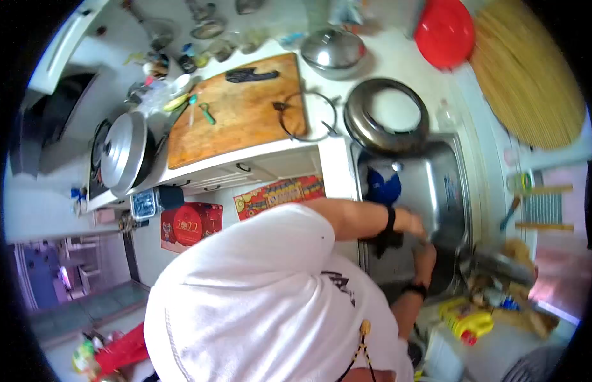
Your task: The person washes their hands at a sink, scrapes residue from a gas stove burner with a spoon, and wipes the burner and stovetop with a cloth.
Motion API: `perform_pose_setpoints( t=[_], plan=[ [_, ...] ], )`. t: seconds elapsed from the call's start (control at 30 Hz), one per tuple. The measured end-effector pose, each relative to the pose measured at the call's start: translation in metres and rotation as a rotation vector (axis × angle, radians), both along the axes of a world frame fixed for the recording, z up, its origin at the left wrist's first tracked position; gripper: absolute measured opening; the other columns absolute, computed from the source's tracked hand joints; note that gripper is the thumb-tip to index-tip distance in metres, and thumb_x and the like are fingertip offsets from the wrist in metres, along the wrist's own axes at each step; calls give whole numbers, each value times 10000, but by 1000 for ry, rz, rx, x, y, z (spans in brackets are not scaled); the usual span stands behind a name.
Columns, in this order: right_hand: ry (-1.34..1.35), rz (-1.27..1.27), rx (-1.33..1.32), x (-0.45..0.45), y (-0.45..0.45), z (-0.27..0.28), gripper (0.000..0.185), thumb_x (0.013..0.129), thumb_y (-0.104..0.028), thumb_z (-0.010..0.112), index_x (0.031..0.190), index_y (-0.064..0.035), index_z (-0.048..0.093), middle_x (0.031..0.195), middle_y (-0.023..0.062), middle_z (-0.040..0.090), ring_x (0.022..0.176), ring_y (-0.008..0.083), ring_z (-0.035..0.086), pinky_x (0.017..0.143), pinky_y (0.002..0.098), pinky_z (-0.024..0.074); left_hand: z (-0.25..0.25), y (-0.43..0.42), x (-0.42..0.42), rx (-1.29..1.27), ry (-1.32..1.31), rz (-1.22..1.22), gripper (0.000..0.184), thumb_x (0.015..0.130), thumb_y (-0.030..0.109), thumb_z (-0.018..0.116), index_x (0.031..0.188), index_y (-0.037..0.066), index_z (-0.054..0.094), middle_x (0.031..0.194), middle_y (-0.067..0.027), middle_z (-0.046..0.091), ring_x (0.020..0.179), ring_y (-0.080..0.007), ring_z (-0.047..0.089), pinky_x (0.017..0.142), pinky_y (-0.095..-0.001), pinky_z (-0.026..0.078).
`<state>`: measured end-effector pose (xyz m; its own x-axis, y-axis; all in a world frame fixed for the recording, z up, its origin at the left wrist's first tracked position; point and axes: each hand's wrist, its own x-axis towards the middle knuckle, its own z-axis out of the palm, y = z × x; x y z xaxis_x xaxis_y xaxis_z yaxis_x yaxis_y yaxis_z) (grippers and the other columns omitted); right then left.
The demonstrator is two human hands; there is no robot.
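My left hand (407, 223), a black band at its wrist, reaches over the double metal sink (463, 178). My right hand (425, 256), also with a black band at the wrist, comes in from below, close to the left one. Both hands are blurred, and their fingers cannot be made out, nor anything between them. A dark object (388, 240) shows under my left wrist in the sink. A blue cloth-like thing (383, 186) lies in the basin just beyond my left forearm.
A large dark metal ring-shaped pan or lid (356, 121) overhangs the sink's far edge. Beyond are a wire ring stand (335, 114), a domed lid (334, 52) and a cutting board (245, 114) with a green peeler (207, 113). A yellow bottle (466, 320) stands at the near right.
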<state>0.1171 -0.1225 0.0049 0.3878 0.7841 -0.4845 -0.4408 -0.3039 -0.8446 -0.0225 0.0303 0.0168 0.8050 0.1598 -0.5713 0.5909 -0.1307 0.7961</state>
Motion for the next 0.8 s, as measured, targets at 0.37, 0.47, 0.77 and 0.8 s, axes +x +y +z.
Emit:
perform_pose_setpoints(
  t=[0.37,0.47,0.77,0.8],
  plan=[
    [-356,-21,-225,-27,23,-16,427,986,-331,556,1236,14,569,1180,137,620,1030,255,619,869,357,494,20,-4,-28,-309,-6,192,425,878,342,682,1130,2,646,1013,-195,679,937,-256,655,719,-343,531],
    [-138,-2,-56,-50,39,13,477,975,-344,575,1288,14,538,1227,158,618,1023,271,622,854,373,499,23,3,-45,-695,-215,418,273,880,215,681,1067,22,637,997,-154,665,977,-275,651,778,-349,552],
    [649,126,823,-141,140,64,733,995,-610,316,1357,5,481,1368,231,508,1298,372,445,1134,525,285,18,38,-65,-1416,-992,824,265,908,134,629,1159,50,609,1134,-121,665,1030,-253,644,909,-392,522],
    [712,222,929,-139,150,61,744,996,-617,297,1359,6,478,1384,238,495,1320,382,422,1149,535,260,39,29,-69,-1588,-1293,938,269,923,139,610,1176,45,607,1138,-100,668,1047,-224,636,918,-373,512]
  ],
)
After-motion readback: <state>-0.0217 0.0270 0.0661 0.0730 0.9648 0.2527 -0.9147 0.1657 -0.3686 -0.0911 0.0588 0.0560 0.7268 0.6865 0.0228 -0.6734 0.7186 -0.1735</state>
